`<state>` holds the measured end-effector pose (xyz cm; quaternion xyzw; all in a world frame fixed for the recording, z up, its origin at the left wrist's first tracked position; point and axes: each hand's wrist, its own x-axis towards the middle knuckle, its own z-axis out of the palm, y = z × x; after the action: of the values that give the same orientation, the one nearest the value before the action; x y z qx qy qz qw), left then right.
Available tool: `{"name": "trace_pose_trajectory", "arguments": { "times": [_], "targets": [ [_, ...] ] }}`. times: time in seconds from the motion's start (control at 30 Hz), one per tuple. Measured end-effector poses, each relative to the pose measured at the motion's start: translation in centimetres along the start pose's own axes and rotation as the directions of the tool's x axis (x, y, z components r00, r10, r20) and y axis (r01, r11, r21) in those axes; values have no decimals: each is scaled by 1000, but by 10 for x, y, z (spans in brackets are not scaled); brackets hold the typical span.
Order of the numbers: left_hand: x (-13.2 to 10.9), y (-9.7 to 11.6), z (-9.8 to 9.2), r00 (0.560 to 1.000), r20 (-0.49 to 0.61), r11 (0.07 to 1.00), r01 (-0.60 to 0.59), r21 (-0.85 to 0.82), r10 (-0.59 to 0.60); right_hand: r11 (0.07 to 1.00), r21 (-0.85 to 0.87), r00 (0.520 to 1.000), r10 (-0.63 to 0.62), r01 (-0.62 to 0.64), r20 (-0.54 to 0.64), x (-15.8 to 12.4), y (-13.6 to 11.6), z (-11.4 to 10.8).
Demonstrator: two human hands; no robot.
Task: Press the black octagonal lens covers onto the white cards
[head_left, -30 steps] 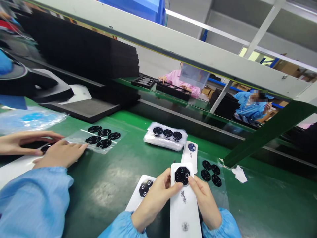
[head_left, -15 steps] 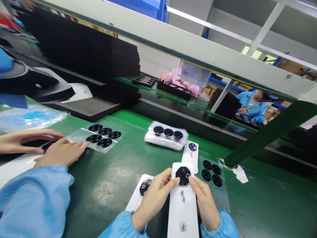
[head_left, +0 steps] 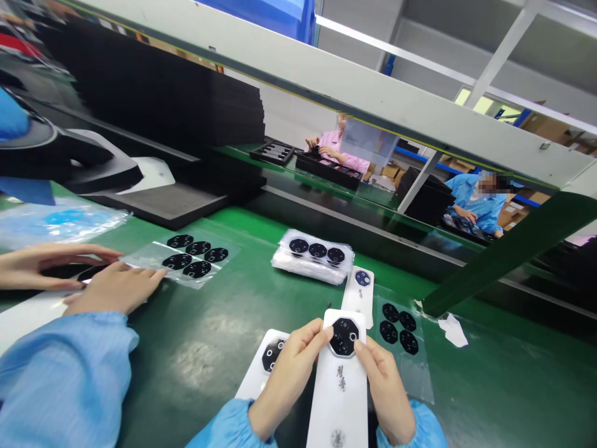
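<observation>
On the white panel [head_left: 340, 407], below its black octagon [head_left: 344, 336], there stand two dark brush-like characters [head_left: 341, 378], not surely readable. Further below the octagon is a round grey emblem [head_left: 337, 438], also illegible. Beyond the octagon, a second panel [head_left: 354, 303] bears dark writing [head_left: 360, 294], too small to read.

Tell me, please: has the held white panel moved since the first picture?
Yes. Against the green post, the lower end of the panel has swung left; its upper end has barely shifted.
</observation>
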<state>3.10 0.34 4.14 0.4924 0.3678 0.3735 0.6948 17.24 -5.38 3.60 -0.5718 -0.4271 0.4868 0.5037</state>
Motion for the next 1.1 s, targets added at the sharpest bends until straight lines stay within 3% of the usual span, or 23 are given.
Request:
{"name": "trace_pose_trajectory", "arguments": {
  "times": [0.23,0.37,0.57,1.1],
  "targets": [
    [-2,-2,6,999,9,994,-32,102,31,997,-79,999,3,-7,-41,0,2,1],
    [-4,-1,-2,994,102,985,-66,162,50,996,-85,999,13,-16,-42,1,6,1],
    [-4,1,-13,963,263,988,-94,122,59,998,-51,999,21,-23,-41,2,7,-1],
    [-2,2,-10,965,261,1000,24,6,-25,998,-30,997,60,-62,-53,-1,8,-4]
  ]
}}
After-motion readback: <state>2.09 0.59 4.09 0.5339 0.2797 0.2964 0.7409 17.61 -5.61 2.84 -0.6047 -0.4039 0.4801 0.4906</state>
